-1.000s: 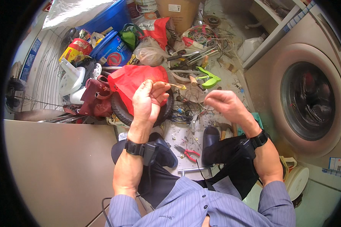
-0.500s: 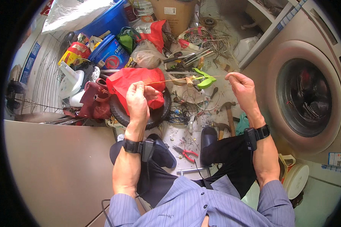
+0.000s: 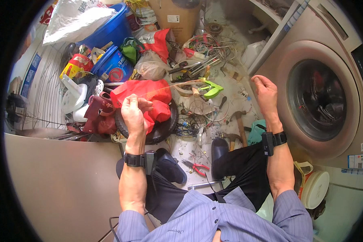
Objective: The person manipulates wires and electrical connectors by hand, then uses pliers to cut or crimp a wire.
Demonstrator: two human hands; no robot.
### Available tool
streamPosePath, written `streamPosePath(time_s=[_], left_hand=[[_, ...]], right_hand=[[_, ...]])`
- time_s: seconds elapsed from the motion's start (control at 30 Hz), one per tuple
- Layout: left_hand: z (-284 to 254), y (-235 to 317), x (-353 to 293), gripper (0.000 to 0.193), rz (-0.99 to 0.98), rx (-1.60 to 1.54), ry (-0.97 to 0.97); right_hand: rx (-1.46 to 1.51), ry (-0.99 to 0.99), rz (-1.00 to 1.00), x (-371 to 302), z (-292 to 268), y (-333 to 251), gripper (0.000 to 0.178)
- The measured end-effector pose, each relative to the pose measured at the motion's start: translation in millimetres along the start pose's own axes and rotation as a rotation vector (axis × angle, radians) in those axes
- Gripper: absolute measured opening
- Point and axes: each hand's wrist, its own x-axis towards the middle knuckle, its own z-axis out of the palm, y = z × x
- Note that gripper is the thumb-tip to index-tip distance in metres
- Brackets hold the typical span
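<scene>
My left hand (image 3: 135, 115) is raised over the red plastic bag (image 3: 141, 93), its thumb and forefinger pinched on a thin copper-coloured wire (image 3: 163, 87). The wire runs off to the right over the bag, toward a bright green spring clamp (image 3: 211, 88), where it becomes hard to follow. Far to the right, in front of the washing machine, my right hand (image 3: 265, 93) is closed in a pinch. Whether any strand sits between its fingertips is too fine to see. Under the red bag lies a black tyre (image 3: 159, 131).
Red-handled pliers (image 3: 197, 166) lie between my feet, and a hammer (image 3: 240, 125) lies to their right. Tangled wires (image 3: 207, 46) and tools cover the floor ahead. The washing machine (image 3: 282, 117) stands at right, a blue bucket (image 3: 116, 66) at back left, a beige panel (image 3: 60, 173) at near left.
My right hand has moved right, away from the left, which has dropped slightly. The strand that stretched nearly to my right fingertips no longer shows there.
</scene>
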Motion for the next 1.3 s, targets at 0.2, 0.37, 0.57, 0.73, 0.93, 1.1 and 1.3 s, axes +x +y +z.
streamPosePath(time_s=[0.2, 0.37, 0.57, 0.73, 0.93, 1.1, 1.3], left_hand=[[-1, -4, 7, 0.018, -0.005, -0.002, -0.008], [-3, -13, 3, 0.018, -0.038, 0.027, -0.003], [-7, -17, 5, 0.019, 0.045, 0.112, -0.034], [-22, -3, 21, 0.02, 0.045, 0.036, 0.134], [-2, 4, -1, 0.015, -0.021, -0.04, -0.094], [24, 0, -17, 0.014, -0.121, -0.108, -0.262], [46, -4, -39, 0.019, -0.283, -0.135, -0.508]], right_hand=[[-0.065, 0.064, -0.192, 12, 5, 12, 0.015], [-0.133, -0.027, -0.042, 5, 6, 14, 0.016], [-0.302, -0.095, -0.1, -10, 25, 15, 0.017], [-0.059, 0.09, 0.004, 23, -21, 13, 0.021], [-0.142, -0.154, 0.087, 19, 1, 21, 0.023], [-0.057, -0.416, 0.112, -4, 50, 8, 0.021], [0.089, -0.559, 0.06, -27, 95, 11, 0.018]])
